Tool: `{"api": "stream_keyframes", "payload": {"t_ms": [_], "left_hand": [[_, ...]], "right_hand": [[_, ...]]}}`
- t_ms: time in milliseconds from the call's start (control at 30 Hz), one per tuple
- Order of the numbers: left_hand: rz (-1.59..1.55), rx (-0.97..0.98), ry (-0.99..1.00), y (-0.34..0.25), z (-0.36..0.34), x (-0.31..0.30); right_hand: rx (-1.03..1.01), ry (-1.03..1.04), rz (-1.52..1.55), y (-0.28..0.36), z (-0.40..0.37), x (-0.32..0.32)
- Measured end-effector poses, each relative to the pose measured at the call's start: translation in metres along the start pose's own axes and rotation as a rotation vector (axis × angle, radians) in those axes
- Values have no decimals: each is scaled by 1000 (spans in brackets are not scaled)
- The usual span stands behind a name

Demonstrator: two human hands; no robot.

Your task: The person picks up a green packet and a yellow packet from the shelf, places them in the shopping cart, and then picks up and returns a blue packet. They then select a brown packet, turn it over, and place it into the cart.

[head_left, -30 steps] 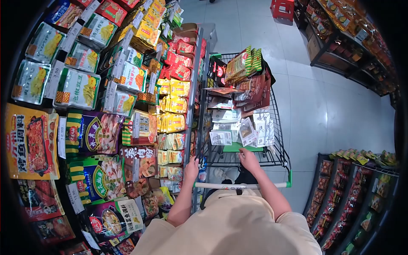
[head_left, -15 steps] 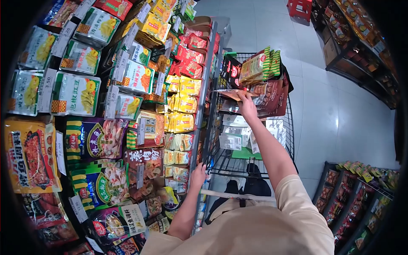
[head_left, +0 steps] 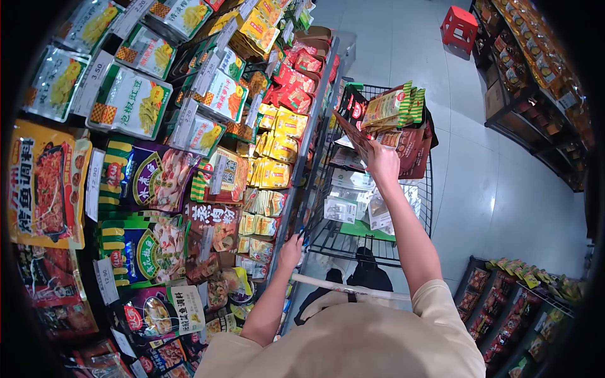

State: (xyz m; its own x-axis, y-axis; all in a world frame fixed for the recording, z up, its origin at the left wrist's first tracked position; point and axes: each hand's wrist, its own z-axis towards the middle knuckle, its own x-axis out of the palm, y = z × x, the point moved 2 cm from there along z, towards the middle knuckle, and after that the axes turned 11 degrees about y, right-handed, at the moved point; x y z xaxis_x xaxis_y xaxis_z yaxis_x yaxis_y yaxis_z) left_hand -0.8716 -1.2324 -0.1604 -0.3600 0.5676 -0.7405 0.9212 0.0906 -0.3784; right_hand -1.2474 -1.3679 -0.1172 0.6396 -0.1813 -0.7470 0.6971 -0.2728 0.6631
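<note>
My right hand (head_left: 382,161) is closed on the edge of a brown seasoning packet (head_left: 351,135), held tilted over the shopping cart (head_left: 384,252). Beneath and beyond it in the cart are green-and-yellow striped packets (head_left: 386,108), dark red packets (head_left: 413,151) and a black packet (head_left: 354,110). Clear-and-white packets (head_left: 343,209) lie nearer to me on a green panel (head_left: 368,230). At the shelf's front edge my left hand (head_left: 290,252) has its fingers curled, with a small dark-blue bit showing by the fingertips; I cannot tell what it grips.
Shelves on the left hold pickle packets (head_left: 129,101), fish seasoning bags (head_left: 148,252) and yellow packets (head_left: 274,173), with price tags. The cart's pale handle bar (head_left: 346,286) crosses before my body. A red stool (head_left: 459,28) and another shelf (head_left: 535,94) stand at right.
The brown packet has gone from nearly flat to tilted upright in my right hand. My view has shifted slightly; my left hand stays at the shelf edge.
</note>
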Motion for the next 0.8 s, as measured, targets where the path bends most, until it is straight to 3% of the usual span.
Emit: {"api": "stream_keyframes", "payload": {"t_ms": [167,300,367,467,533,633,667,800], "left_hand": [[-1,-20,2,2,-2,0],[-39,46,-43,6,-4,2],[-101,220,-191,10,-2,3],[-160,359,-256,-10,-16,-12],[-238,477,-244,-28,-29,-16],[-459,736,-98,-68,-71,-26],[-406,789,-92,-77,-84,-29],[-366,865,-191,-104,-115,-53]], "right_hand": [[-88,-48,106,37,-62,-51],[-10,32,277,64,-108,-81],[19,67,412,76,-130,-90],[35,50,367,98,-159,-94],[20,10,366,120,-177,-92],[30,104,339,152,-204,-84],[40,151,346,163,-211,-81],[-126,53,278,193,-228,-43]]}}
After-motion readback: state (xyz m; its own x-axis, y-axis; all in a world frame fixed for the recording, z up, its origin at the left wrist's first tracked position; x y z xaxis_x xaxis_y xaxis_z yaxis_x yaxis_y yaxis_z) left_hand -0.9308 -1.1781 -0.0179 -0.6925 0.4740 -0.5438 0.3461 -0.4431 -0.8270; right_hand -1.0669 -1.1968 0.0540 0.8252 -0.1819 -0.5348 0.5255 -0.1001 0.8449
